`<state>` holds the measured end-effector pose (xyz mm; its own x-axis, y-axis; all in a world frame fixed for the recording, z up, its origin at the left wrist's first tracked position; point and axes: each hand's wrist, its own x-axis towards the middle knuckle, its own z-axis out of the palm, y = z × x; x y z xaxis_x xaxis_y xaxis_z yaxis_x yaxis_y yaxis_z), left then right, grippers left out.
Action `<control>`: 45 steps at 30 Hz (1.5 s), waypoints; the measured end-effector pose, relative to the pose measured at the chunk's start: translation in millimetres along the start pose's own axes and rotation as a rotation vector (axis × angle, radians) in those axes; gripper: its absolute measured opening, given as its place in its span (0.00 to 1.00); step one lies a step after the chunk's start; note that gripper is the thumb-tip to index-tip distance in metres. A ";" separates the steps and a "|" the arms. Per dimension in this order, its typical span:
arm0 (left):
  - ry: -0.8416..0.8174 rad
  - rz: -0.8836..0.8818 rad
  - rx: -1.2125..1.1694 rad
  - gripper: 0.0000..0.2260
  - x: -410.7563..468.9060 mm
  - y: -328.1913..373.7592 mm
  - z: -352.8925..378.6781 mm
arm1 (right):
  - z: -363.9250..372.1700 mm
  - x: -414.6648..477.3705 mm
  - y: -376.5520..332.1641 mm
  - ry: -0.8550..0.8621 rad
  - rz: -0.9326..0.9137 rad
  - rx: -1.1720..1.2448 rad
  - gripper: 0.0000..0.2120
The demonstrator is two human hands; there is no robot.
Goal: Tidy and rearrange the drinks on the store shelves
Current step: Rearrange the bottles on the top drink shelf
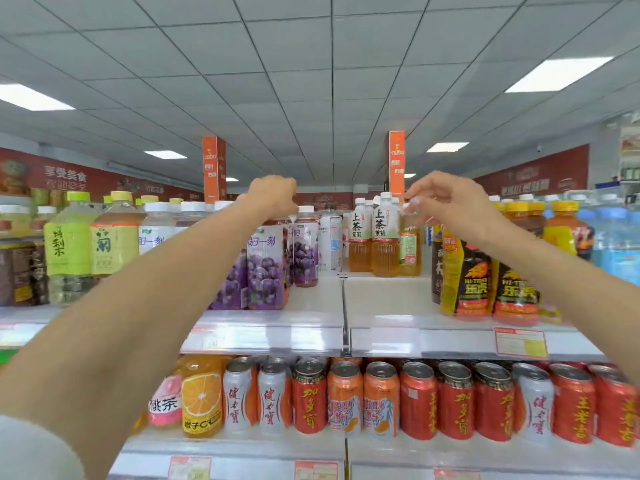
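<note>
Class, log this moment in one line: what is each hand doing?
left hand grips grape bottle top | right hand pinches tea bottle top | both bottles standing on top shelf

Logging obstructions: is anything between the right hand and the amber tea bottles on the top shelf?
Nothing visible does: the right hand has its fingertips at the white cap of the rightmost amber plastic tea bottle.
</note>
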<state>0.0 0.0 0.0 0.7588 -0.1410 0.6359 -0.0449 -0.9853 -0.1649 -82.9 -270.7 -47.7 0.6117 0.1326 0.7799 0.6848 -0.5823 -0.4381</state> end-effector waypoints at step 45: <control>0.064 0.448 -0.588 0.14 28.5 110.5 29.1 | -19.0 83.2 61.3 -0.261 -0.024 -0.665 0.09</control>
<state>35.6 -110.0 -22.1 0.5479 -0.5291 0.6480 -0.6951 -0.7189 0.0007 2.4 -310.6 -1.2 0.7311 0.2912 0.6169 0.3637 -0.9315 0.0087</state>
